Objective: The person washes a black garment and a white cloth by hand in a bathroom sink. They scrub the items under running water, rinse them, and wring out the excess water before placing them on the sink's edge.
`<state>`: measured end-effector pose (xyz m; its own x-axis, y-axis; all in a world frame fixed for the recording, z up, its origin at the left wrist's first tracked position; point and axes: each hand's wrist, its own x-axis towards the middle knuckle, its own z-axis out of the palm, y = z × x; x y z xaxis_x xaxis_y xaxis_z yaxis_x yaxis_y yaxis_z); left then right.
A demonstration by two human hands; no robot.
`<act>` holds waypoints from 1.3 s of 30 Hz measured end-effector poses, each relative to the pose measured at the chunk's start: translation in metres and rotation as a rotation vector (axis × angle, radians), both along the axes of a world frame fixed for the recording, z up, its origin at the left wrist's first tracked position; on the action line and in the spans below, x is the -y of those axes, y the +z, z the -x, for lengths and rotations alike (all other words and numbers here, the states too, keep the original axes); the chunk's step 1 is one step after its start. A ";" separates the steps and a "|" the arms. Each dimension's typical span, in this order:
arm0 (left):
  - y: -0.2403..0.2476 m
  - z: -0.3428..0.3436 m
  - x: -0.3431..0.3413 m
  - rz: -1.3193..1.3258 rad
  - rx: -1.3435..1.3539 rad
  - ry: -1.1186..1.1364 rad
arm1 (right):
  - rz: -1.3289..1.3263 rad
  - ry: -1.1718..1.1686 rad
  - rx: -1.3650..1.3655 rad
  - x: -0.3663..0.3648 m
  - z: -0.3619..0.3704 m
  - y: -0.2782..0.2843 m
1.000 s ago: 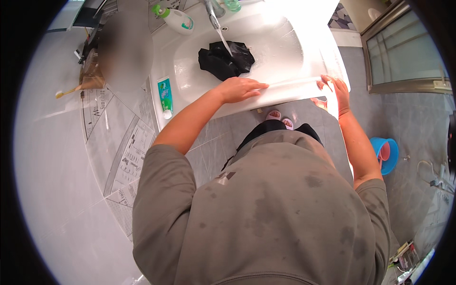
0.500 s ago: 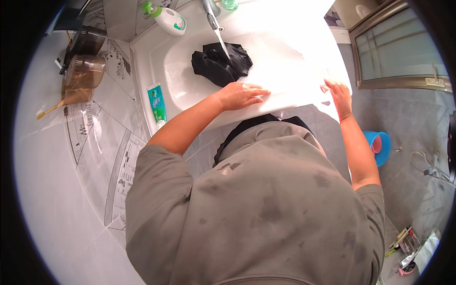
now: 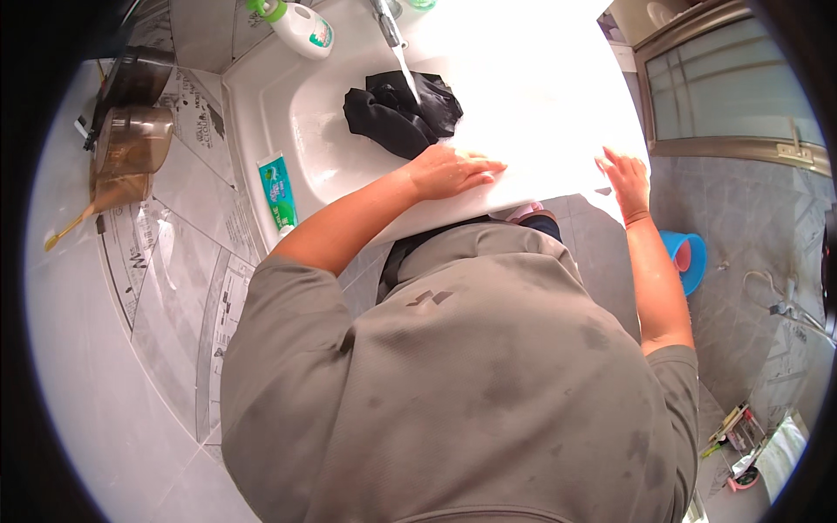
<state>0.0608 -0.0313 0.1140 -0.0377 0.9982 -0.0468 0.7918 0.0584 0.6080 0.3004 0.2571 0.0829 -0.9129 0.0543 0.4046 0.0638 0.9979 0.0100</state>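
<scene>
Wet black cloth (image 3: 384, 118) lies bunched in the white sink (image 3: 301, 131), under a stream of water from the metal faucet (image 3: 384, 22). My left hand (image 3: 452, 171) rests at the near rim, just below the cloth and apart from it. Its fingers stretch out to the right, holding nothing. Over at the right end of the basin, my right hand (image 3: 626, 181) is at the edge with fingers apart and nothing seen in it. Strong glare washes out the basin around that hand, so its contact with the rim is hard to make out.
A white pump bottle (image 3: 305, 30) with a green top stands at the back left of the sink. On the left rim lies a green tube (image 3: 277, 190). Brown holders (image 3: 135, 139) hang on the left wall. A blue bucket (image 3: 689, 261) sits on the floor at right.
The view has shifted slightly, so the sink and bottle sit a little further left. Both hands stay near the rim, open; the water still runs onto the black cloth.
</scene>
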 end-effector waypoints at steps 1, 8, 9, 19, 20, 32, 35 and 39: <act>-0.003 0.000 -0.004 -0.044 0.002 -0.006 | -0.001 -0.001 0.012 0.001 0.001 0.002; 0.008 0.019 0.013 0.194 0.020 -0.047 | -0.003 0.018 -0.042 0.003 0.005 0.007; 0.003 0.022 0.014 0.162 0.034 -0.061 | -0.003 0.012 -0.031 0.002 0.005 0.006; -0.037 -0.001 -0.017 0.317 0.639 0.397 | -0.002 0.010 -0.009 0.001 0.006 0.008; -0.044 -0.003 -0.021 0.360 0.700 0.427 | -0.009 0.004 -0.011 0.000 0.004 0.006; -0.022 -0.027 -0.040 0.573 0.483 0.522 | 0.004 0.005 -0.005 0.002 0.005 0.010; -0.018 -0.031 -0.044 0.590 0.488 0.526 | -0.007 -0.005 -0.005 0.001 0.003 0.008; -0.017 -0.033 -0.058 0.635 0.523 0.532 | -0.010 -0.006 -0.016 0.002 0.002 0.005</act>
